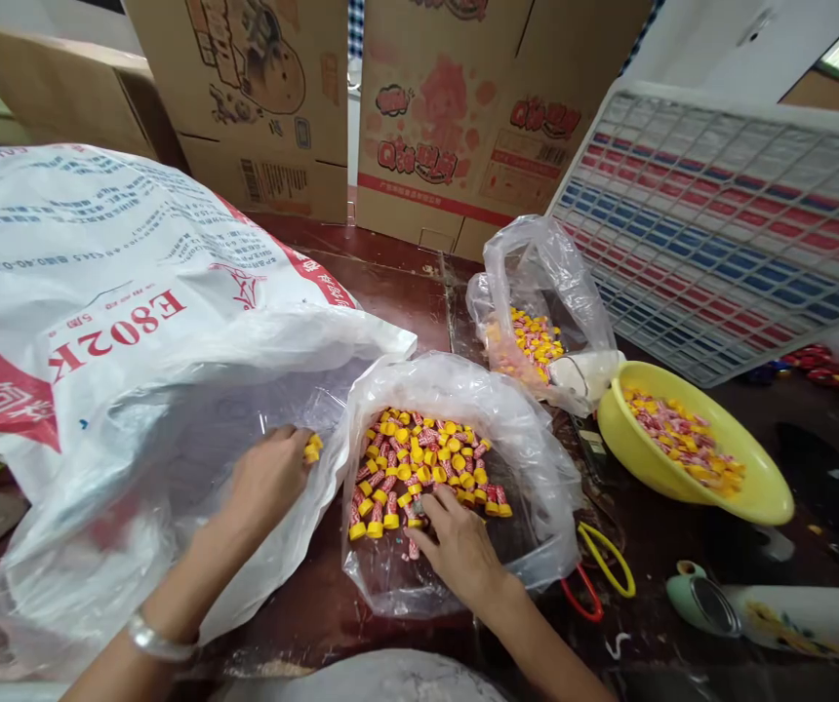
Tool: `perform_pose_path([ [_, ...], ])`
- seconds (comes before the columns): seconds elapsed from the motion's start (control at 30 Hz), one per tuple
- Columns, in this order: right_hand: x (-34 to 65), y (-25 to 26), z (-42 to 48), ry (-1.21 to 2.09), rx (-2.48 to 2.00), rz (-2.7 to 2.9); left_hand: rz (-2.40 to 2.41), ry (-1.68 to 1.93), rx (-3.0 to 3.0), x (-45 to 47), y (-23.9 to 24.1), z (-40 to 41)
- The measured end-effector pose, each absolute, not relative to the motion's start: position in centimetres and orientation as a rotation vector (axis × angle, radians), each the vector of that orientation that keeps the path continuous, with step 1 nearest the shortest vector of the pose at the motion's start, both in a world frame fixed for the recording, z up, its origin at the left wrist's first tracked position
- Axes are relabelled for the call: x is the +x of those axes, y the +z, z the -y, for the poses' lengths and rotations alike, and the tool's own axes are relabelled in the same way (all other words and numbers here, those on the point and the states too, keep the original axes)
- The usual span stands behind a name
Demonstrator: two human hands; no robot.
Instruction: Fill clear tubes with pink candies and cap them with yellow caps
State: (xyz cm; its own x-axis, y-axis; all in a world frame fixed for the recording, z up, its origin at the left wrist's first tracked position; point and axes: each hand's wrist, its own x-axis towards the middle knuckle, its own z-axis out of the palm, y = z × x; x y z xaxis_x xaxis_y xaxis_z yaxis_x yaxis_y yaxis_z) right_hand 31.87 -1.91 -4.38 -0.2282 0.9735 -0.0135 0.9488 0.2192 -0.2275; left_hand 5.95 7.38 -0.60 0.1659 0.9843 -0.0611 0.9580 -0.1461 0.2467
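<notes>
And there's the left hand (267, 480) at the mouth of the white sack (119, 244), fingers curled on some yellow-capped pieces (312, 448), while the right hand (459, 548) touches more heaped inside the clear bag (529, 448), its grip unclear, each piece looking light, stiff, probably slick, best pinched around the cap!

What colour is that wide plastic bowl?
Yellow; the wide plastic bowl shows best in the head view.
</notes>
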Motion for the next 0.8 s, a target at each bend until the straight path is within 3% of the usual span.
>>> perform_pose_path([
  [0.13, 32.1, -4.8, 1.7, 0.405, -1.77, 2.275, -1.938, 0.401, 2.05, 3.1, 0.1, -3.6],
  [0.23, 32.6, -4.4, 1.4, 0.55, -1.685, 2.103, -1.698, 0.614, 1.74, 3.0, 0.3, 0.4],
  [0.5, 32.3, 0.1, 1.0, 1.119, -1.308, 1.537, -1.183, 0.488, 1.323, 9.2, 0.6, 4.1],
  [0.63, 31.1, 1.3, 2.1, 1.102, -1.22, 1.519, -1.056, 0.617, 1.191, 10.8, 0.2, 3.5],
  [0.8, 31.1, 1.4, 3.1, 0.761, -1.147, 1.907, -0.898, 0.698, 0.953, 10.9, -0.2, 3.6],
])
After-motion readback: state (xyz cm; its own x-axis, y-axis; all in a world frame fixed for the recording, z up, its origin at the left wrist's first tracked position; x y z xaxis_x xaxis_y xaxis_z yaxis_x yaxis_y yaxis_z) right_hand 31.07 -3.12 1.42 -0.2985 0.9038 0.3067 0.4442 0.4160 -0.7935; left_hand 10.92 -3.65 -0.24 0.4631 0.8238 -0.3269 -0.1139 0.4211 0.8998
